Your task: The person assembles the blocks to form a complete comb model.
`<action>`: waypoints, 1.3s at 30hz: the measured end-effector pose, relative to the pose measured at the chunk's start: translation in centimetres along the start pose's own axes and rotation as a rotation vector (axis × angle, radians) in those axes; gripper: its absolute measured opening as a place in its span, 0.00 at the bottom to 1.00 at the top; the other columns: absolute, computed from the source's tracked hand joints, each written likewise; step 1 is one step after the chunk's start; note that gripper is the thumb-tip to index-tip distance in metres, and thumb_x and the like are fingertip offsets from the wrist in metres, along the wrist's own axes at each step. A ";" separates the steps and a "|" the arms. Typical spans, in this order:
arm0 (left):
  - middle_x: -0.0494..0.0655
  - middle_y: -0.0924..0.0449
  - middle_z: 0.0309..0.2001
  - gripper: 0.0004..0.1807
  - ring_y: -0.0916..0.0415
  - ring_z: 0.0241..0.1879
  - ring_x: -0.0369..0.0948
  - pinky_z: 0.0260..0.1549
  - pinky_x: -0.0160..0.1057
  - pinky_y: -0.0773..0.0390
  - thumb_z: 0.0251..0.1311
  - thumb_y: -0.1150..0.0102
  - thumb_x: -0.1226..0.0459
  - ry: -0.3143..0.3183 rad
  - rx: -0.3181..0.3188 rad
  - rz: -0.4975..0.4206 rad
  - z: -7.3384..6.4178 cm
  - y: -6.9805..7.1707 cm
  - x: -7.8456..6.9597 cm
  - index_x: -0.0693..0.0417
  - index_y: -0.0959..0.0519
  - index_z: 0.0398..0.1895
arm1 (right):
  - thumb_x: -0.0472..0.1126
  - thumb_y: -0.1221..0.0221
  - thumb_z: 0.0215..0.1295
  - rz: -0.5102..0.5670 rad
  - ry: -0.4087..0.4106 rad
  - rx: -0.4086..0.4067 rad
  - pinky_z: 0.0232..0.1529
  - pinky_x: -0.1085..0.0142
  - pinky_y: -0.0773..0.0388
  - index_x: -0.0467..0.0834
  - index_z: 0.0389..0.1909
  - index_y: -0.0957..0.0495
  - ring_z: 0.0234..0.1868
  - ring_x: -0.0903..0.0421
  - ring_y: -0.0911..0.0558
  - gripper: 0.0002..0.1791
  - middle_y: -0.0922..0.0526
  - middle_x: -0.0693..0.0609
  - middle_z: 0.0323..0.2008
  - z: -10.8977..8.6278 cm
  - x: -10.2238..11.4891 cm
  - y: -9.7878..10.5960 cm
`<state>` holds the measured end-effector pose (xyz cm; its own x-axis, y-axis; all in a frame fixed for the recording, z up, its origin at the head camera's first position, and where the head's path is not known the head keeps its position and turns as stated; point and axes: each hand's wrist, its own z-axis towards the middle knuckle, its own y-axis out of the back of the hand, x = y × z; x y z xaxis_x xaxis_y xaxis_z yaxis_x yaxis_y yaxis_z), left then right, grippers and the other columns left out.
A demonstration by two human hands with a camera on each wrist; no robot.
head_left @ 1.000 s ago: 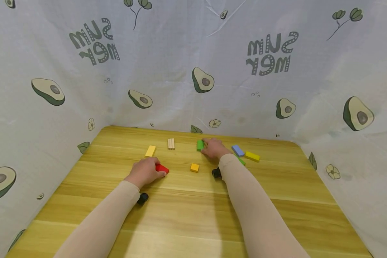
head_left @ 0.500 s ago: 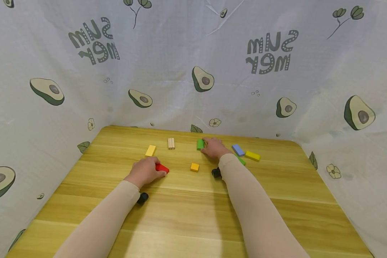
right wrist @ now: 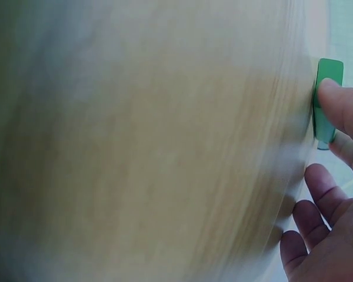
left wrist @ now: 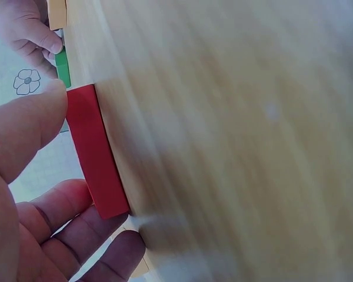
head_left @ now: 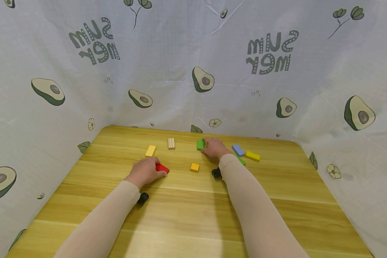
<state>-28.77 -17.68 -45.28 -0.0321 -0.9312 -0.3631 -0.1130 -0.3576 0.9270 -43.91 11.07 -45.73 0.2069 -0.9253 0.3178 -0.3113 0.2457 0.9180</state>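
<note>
My left hand (head_left: 145,171) holds a red wooden block (head_left: 162,168) on the tabletop. In the left wrist view the thumb is at one end of the red block (left wrist: 100,153) and fingers are at the other. Farther back, my right hand (head_left: 214,148) pinches a green block (head_left: 200,144) lying on the table. From the right wrist, my thumb and index finger are on the green block (right wrist: 329,73), while the other fingers lie apart from it. Between the two hands sits a small orange block (head_left: 195,167).
A pale yellow block (head_left: 150,151) lies just behind my left hand, with a striped plain-wood block (head_left: 171,143) to its right. Right of my right hand are a blue block (head_left: 238,150), a yellow block (head_left: 252,156) and another green block (head_left: 242,161), partly hidden by the sleeve.
</note>
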 end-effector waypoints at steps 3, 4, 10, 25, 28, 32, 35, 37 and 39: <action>0.46 0.14 0.42 0.28 0.23 0.36 0.45 0.40 0.46 0.28 0.62 0.27 0.45 0.000 0.000 -0.003 0.0 -0.1 -0.1 0.53 0.16 0.58 | 0.53 0.42 0.78 0.000 -0.001 0.000 0.78 0.38 0.40 0.49 0.84 0.43 0.77 0.31 0.39 0.39 0.39 0.34 0.79 -0.1 -0.2 -0.1; 0.46 0.14 0.42 0.28 0.23 0.37 0.45 0.40 0.47 0.28 0.62 0.27 0.45 0.000 0.000 -0.005 0.0 -0.1 -0.1 0.53 0.16 0.58 | 0.53 0.42 0.78 -0.002 -0.001 0.000 0.78 0.38 0.40 0.49 0.84 0.43 0.77 0.31 0.38 0.39 0.39 0.34 0.79 -0.1 -0.2 -0.1; 0.46 0.14 0.43 0.28 0.23 0.37 0.46 0.41 0.47 0.28 0.62 0.27 0.46 -0.002 0.005 -0.008 0.0 -0.4 -0.2 0.53 0.17 0.58 | 0.53 0.42 0.78 -0.003 -0.003 -0.007 0.78 0.39 0.41 0.48 0.84 0.44 0.77 0.31 0.38 0.40 0.40 0.34 0.80 -0.2 -0.5 -0.2; 0.47 0.13 0.44 0.28 0.22 0.37 0.45 0.42 0.48 0.26 0.63 0.28 0.46 -0.011 0.016 -0.018 -0.1 -0.3 -0.2 0.53 0.17 0.59 | 0.52 0.45 0.79 0.073 0.067 0.003 0.81 0.42 0.44 0.44 0.85 0.47 0.81 0.35 0.40 0.40 0.36 0.36 0.80 -1.4 -2.1 0.8; 0.48 0.13 0.44 0.28 0.22 0.37 0.45 0.42 0.48 0.26 0.63 0.28 0.46 -0.016 0.014 -0.022 -0.1 -0.1 -0.2 0.54 0.17 0.59 | 0.51 0.46 0.80 0.062 0.085 -0.005 0.81 0.41 0.43 0.42 0.84 0.45 0.81 0.34 0.39 0.39 0.38 0.35 0.80 -2.0 -2.5 1.6; 0.47 0.13 0.43 0.28 0.22 0.37 0.46 0.42 0.49 0.27 0.63 0.28 0.47 -0.017 0.011 -0.030 -0.1 0.0 -0.1 0.54 0.17 0.59 | 0.49 0.44 0.80 0.031 0.123 -0.011 0.81 0.41 0.44 0.41 0.82 0.42 0.81 0.33 0.41 0.37 0.38 0.35 0.80 -2.5 -3.3 2.5; 0.47 0.13 0.43 0.28 0.22 0.37 0.46 0.41 0.49 0.27 0.63 0.28 0.47 -0.017 0.008 -0.028 0.0 0.0 0.1 0.54 0.17 0.59 | 0.47 0.44 0.80 0.036 0.157 -0.008 0.81 0.41 0.43 0.41 0.81 0.39 0.81 0.34 0.40 0.34 0.36 0.37 0.79 -3.1 -3.9 2.9; 0.47 0.13 0.43 0.28 0.22 0.37 0.46 0.41 0.49 0.27 0.64 0.29 0.46 -0.016 0.009 -0.026 0.0 0.0 0.2 0.54 0.17 0.59 | 0.45 0.43 0.80 0.049 0.180 0.003 0.80 0.41 0.42 0.41 0.80 0.36 0.80 0.35 0.38 0.32 0.34 0.38 0.78 -3.9 -4.1 3.1; 0.48 0.13 0.43 0.28 0.22 0.37 0.46 0.41 0.49 0.26 0.64 0.29 0.46 -0.020 0.010 -0.025 0.0 0.0 0.2 0.54 0.17 0.59 | 0.43 0.43 0.80 0.045 0.205 0.016 0.79 0.40 0.39 0.41 0.78 0.33 0.80 0.35 0.36 0.30 0.32 0.38 0.77 -4.9 -4.3 3.2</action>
<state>-28.77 -17.88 -45.32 -0.0488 -0.9204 -0.3878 -0.1242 -0.3797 0.9167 -41.27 17.24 -43.02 0.3765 -0.8348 0.4018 -0.3390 0.2795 0.8983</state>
